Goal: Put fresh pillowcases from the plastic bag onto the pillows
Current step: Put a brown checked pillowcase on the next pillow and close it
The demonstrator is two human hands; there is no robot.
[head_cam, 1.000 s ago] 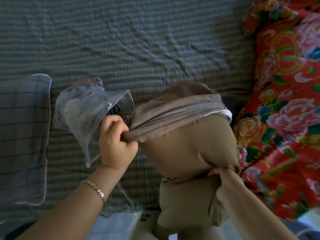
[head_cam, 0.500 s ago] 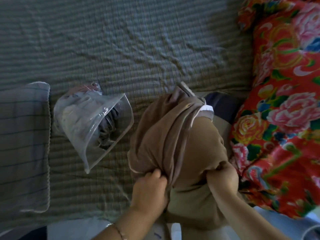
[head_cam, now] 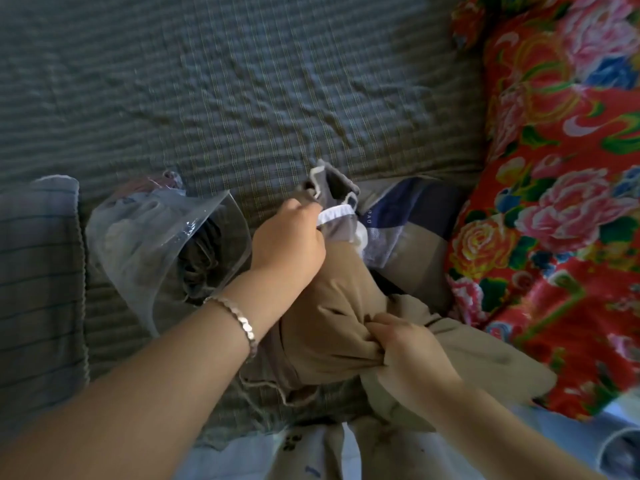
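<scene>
Fingers of the left hand [head_cam: 287, 244] now pinch the white-edged rim of the grey-brown cloth pillowcase [head_cam: 341, 226] at the far end of the soft tan pillow [head_cam: 332, 323]. Half a second ago this hand pulled lower down. The right hand [head_cam: 412, 344] still squeezes the pillow's near end. Most of the pillow looks bare, so I judge the covering unfinished. Just beside, the clear plastic bag [head_cam: 138, 244] lies open and holds folded dark cloth [head_cam: 199, 261].

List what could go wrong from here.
1. The pillowcase sits bunched at the far tip of the pillow; it may slip off if the left hand regrips.
2. The right hand grips only bunched pillow fabric, so pulling may stretch that instead of seating the pillow.
3. The left forearm passes the open plastic bag and could drag it.
</scene>
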